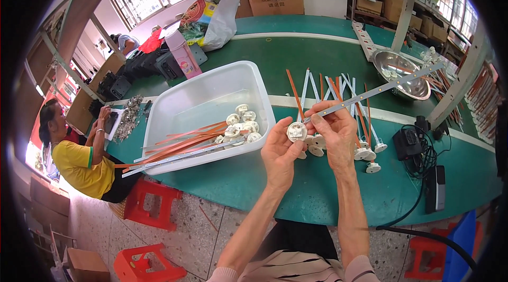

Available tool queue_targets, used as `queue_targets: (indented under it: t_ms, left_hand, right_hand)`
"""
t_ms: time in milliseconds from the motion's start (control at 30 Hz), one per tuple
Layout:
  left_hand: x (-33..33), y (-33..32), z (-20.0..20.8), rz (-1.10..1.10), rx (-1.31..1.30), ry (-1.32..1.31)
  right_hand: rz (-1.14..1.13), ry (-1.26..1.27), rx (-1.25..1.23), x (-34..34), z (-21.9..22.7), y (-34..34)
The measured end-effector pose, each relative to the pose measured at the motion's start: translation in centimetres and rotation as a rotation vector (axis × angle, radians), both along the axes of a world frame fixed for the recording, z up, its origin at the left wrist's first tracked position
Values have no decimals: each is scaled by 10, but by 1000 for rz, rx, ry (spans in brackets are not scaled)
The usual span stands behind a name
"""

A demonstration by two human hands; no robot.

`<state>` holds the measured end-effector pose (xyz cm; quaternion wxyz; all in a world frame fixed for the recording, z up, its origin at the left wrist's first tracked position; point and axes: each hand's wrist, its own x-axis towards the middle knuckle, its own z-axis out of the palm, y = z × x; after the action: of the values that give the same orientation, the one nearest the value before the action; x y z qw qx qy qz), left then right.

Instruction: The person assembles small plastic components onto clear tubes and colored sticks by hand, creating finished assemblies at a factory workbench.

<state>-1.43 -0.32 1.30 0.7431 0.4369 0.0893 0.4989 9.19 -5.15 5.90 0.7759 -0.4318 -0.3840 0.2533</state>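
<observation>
Between the fingers of my left hand (280, 155) is a round white lamp base (297, 132), its inner face turned up. My right hand (336, 134) pinches a long, narrow LED strip (370, 94) near its lower end, which meets the rim of the base. The strip slants up to the right, over a metal bowl. Beneath and beside my hands, several white bases (372, 167) with orange and silvery strips attached lie on the green table (317, 197). Some of them are hidden behind my hands.
Left stands a white plastic tub (206, 84) with strips and round bases. Right are the metal bowl (418, 89), a black adapter (407, 143) with cables and a shelf post (463, 89). A co-worker in yellow (84, 168) sits left; red stools (151, 202) stand below.
</observation>
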Motion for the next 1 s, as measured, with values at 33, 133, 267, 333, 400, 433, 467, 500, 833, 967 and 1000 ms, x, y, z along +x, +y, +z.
queue_targets:
  t_ms: [33,133,267,333,400,433,467,500,833,967,1000]
  left_hand:
    - [0,0,-1,-1,0,-1]
    - [-2,2,-4,-24,-37,-11]
    - [-4,6,-5,-175,-128,-83]
    - [-5,7,-3,-247,-176,-124]
    - [-5,5,3,-346,-293,-162]
    - [-4,5,2,-346,-293,-163]
    - [-4,5,0,-348,-263,-179]
    - [-3,4,-1,-350,-233,-194]
    - [-1,6,1,-322,-236,-94]
    - [-7,12,5,-446,-231,-47]
    - [-8,12,7,-470,-228,-19]
  right_hand:
    - [-1,-1,0,1,1,-1]
    - [-5,-32,-10,1,4,-3]
    - [-8,-60,-17,1,4,-6]
    - [-20,-75,-23,0,4,-9]
    - [-35,-126,-11,1,4,-12]
    - [-35,-126,-11,1,3,-12]
    - [-37,-120,-9,1,3,-13]
    - [-39,-114,-6,1,3,-14]
    - [-112,-144,1,-4,11,-19]
    - [-12,-61,-22,-2,11,-23]
    - [47,-50,-27,-1,10,-24]
